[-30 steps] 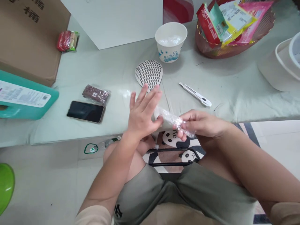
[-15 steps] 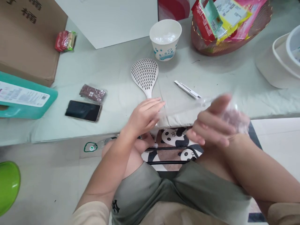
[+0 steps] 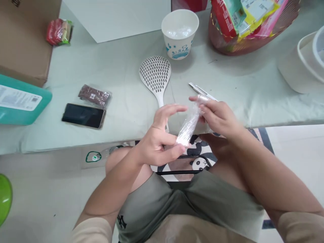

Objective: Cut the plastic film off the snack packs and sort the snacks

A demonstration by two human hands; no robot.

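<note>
A crumpled strip of clear plastic film (image 3: 189,125) stretches at a slant between my hands, over the table's front edge. My left hand (image 3: 159,143) pinches its lower end between thumb and a finger, with the index finger raised apart. Around the upper end are the closed fingers of my right hand (image 3: 221,118). Just beyond my left hand lies a white slotted skimmer (image 3: 155,75), its handle partly hidden behind that hand. A white utility knife (image 3: 198,88) lies beyond my right fingers, which cover part of it.
A paper cup (image 3: 179,37) with clear plastic inside stands behind the skimmer. To the left lie a phone (image 3: 83,115) and a brown packet (image 3: 93,95). A basket of snack packets (image 3: 233,47) and white tubs (image 3: 295,72) stand right; a teal container (image 3: 43,104) and carton (image 3: 22,44) left.
My right hand has swung inward and left and turned over, bringing the plastic film in front of me. My left hand has moved slightly right and down and now pinches the film's lower end.
</note>
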